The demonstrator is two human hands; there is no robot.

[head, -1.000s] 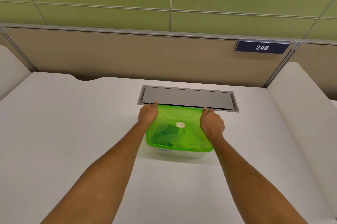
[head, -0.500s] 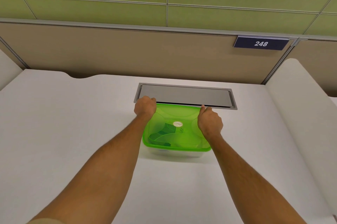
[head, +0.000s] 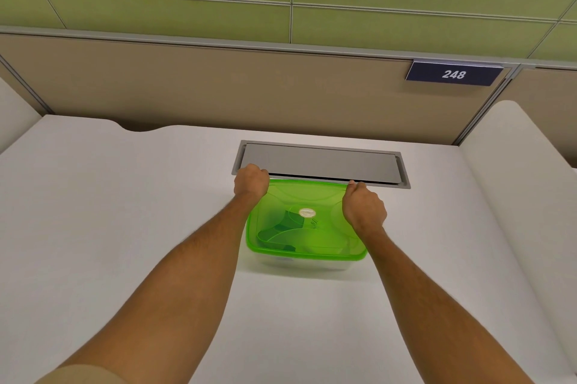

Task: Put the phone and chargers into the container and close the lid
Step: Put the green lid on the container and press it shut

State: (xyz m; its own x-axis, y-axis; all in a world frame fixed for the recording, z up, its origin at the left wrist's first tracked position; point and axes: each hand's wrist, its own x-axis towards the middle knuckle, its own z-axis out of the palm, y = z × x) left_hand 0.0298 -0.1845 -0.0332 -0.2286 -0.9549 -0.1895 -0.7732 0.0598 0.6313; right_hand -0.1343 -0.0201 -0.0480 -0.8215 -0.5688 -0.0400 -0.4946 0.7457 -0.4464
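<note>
A clear container stands on the white desk with a translucent green lid lying on top of it. Dark shapes show through the lid on its left side; I cannot tell which item is which. My left hand curls over the lid's far left corner. My right hand presses on the far right corner, fingers bent down over the rim.
A grey metal cable hatch is set into the white desk just behind the container. A beige partition with a blue sign reading 248 closes the back. White side panels rise at both sides.
My left hand has curled from flat fingers into a fist over the lid's far left corner. The right hand stays on the far right corner. The view has shifted slightly.
</note>
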